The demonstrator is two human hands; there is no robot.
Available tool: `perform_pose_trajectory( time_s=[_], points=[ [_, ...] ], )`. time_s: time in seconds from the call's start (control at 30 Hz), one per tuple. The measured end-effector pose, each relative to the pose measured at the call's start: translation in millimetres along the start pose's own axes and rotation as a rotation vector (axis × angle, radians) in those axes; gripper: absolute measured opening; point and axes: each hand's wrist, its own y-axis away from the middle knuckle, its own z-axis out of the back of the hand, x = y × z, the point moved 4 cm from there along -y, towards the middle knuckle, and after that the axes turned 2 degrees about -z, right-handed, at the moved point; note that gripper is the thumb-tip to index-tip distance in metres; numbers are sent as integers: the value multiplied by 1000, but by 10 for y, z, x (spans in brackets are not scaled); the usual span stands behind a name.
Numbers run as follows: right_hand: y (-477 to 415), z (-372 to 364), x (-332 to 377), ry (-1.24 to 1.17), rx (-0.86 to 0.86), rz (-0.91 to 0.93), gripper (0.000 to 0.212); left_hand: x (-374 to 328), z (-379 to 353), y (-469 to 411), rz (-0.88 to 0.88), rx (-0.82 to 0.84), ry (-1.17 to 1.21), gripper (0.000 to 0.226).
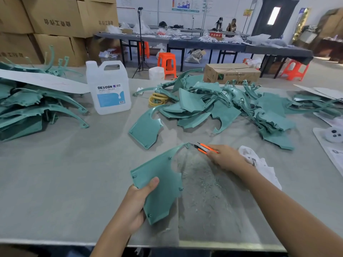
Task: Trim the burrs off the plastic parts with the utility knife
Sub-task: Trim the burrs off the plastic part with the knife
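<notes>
Workpiece: a teal plastic part (161, 182) is held low over the near middle of the table (55, 173). The left hand (133, 204) has its grip closed on the near-left edge, thumb on top. The right hand (225, 158) has its grip closed round an orange utility knife (205, 147), blade end at the part's far tip. Shavings lie on the table beneath. A second flat part (144, 128) lies just beyond, apart. A pile of parts (232, 108) lies far right and a stack (27, 108) far left, with a white jug (109, 89) upright between. A white cloth (259, 164) lies beside the right wrist.

Cardboard boxes (55, 15) stacked left — orange stools (167, 61), long tables (204, 46) behind.
</notes>
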Motion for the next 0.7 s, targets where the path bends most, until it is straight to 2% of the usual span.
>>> perform_pose_trajectory(
  time_s=[0.13,0.3,0.47,0.6,0.7],
  points=[
    [101,-10,-51,-328,-28,-26,30,-3,-19,19,-13,14,-48,27],
    [287,62,192,-456,36,101,31,-9,-47,26,-44,2,-89,27],
    [300,164,360,-308,187,174,30,-12,-63,43,-66,6,-117,28],
    [57,265,212,-72,139,92,27,6,-77,51,-51,15,-157,37],
    [-72,260,105,21,112,30,32,4,-105,57,-48,36,-171,31]
  ],
)
